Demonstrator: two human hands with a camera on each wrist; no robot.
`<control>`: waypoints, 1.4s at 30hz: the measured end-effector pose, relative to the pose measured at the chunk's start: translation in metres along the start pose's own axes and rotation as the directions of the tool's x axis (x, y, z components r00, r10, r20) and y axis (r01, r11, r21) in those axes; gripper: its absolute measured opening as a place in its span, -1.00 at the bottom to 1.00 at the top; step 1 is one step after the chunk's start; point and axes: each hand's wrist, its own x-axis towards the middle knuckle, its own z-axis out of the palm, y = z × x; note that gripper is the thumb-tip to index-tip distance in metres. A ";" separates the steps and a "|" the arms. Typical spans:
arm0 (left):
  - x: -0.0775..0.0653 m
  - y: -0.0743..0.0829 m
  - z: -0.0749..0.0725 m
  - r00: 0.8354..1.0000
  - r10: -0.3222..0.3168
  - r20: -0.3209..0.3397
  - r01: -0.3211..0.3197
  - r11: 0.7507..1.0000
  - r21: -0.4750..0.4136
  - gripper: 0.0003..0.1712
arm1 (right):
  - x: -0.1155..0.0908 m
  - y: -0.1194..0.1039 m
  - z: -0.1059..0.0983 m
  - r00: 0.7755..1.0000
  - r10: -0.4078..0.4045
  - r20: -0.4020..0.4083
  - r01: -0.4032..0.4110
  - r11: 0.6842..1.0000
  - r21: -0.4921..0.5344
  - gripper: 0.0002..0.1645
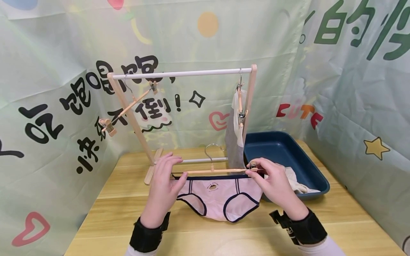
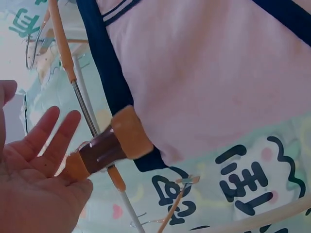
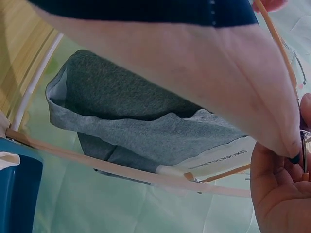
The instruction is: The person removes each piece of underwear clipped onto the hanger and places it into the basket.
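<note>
A pair of pink underpants with navy trim hangs by its waistband from a wooden clip hanger. My right hand pinches the clip at the hanger's right end, close to the waistband corner. At the other end, my left hand has its fingers straight. In the left wrist view, the left clip bites the waistband, and its outer end touches my left hand. The right clip is largely hidden behind my right fingers in the right wrist view.
Behind stands a wooden rack with a white top rail. A bare clip hanger hangs at its left, and a grey garment on another hanger at its right. A blue basin at right holds white cloth.
</note>
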 end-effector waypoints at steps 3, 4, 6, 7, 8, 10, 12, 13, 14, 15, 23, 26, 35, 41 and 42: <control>0.000 0.002 0.003 0.999 0.027 0.017 -0.027 1.000 -0.005 -0.56 | 0.000 0.000 0.001 1.000 0.001 0.004 -0.001 1.000 -0.007 -0.67; -0.001 0.002 0.004 0.999 0.024 0.022 -0.024 1.000 0.001 -0.55 | 0.000 0.000 0.001 1.000 0.002 0.006 -0.002 1.000 -0.008 -0.67; -0.002 0.003 0.007 1.000 0.010 0.027 -0.011 1.000 0.023 -0.53 | -0.001 -0.001 0.001 1.000 0.006 0.011 -0.006 1.000 -0.008 -0.68; -0.002 0.004 0.008 1.000 0.002 0.026 -0.002 0.999 0.034 -0.52 | -0.001 -0.001 0.001 1.000 0.009 0.014 -0.009 1.000 -0.009 -0.68; -0.002 0.005 0.008 1.000 -0.009 0.025 0.008 0.999 0.044 -0.51 | -0.001 -0.001 0.001 1.000 0.010 0.015 -0.010 1.000 -0.013 -0.68; -0.003 0.007 0.010 1.000 -0.020 0.013 0.019 0.998 0.064 -0.50 | -0.001 -0.002 0.002 1.000 0.012 0.018 -0.012 1.000 -0.019 -0.69; -0.004 0.009 0.011 1.000 -0.018 0.011 0.017 0.998 0.065 -0.48 | -0.002 -0.002 0.002 1.000 0.012 0.019 -0.012 0.999 -0.031 -0.69; -0.004 0.010 0.012 1.000 -0.016 0.014 0.015 0.998 0.064 -0.47 | -0.002 -0.003 0.002 1.000 0.011 0.019 -0.010 0.999 -0.037 -0.70; -0.004 0.010 0.013 1.000 -0.011 0.015 0.010 0.998 0.062 -0.46 | -0.002 -0.003 0.002 1.000 0.009 0.018 -0.008 0.999 -0.044 -0.70; -0.005 0.011 0.014 1.000 -0.007 0.019 0.006 0.998 0.060 -0.46 | -0.002 -0.003 0.002 1.000 0.009 0.018 -0.008 0.999 -0.050 -0.71; -0.007 0.016 0.020 0.997 0.019 0.079 -0.020 1.000 0.009 -0.44 | -0.003 -0.005 0.004 1.000 -0.006 0.019 0.008 0.997 -0.071 -0.70; -0.008 0.018 0.023 0.994 0.020 0.109 -0.020 1.000 0.000 -0.43 | -0.003 -0.005 0.005 0.999 -0.031 0.013 0.032 0.997 -0.069 -0.68; -0.009 0.024 0.030 0.980 -0.007 0.197 0.010 1.000 -0.015 -0.21 | -0.004 -0.005 0.008 0.995 -0.104 0.006 0.104 0.993 -0.056 -0.64; -0.010 0.026 0.033 0.975 -0.018 0.223 0.026 0.999 -0.035 -0.26 | -0.004 -0.005 0.010 0.992 -0.124 0.014 0.125 0.990 -0.069 -0.62; -0.010 0.026 0.034 0.974 -0.019 0.228 0.028 0.999 -0.037 -0.28 | -0.005 -0.005 0.010 0.992 -0.124 0.016 0.125 0.990 -0.072 -0.62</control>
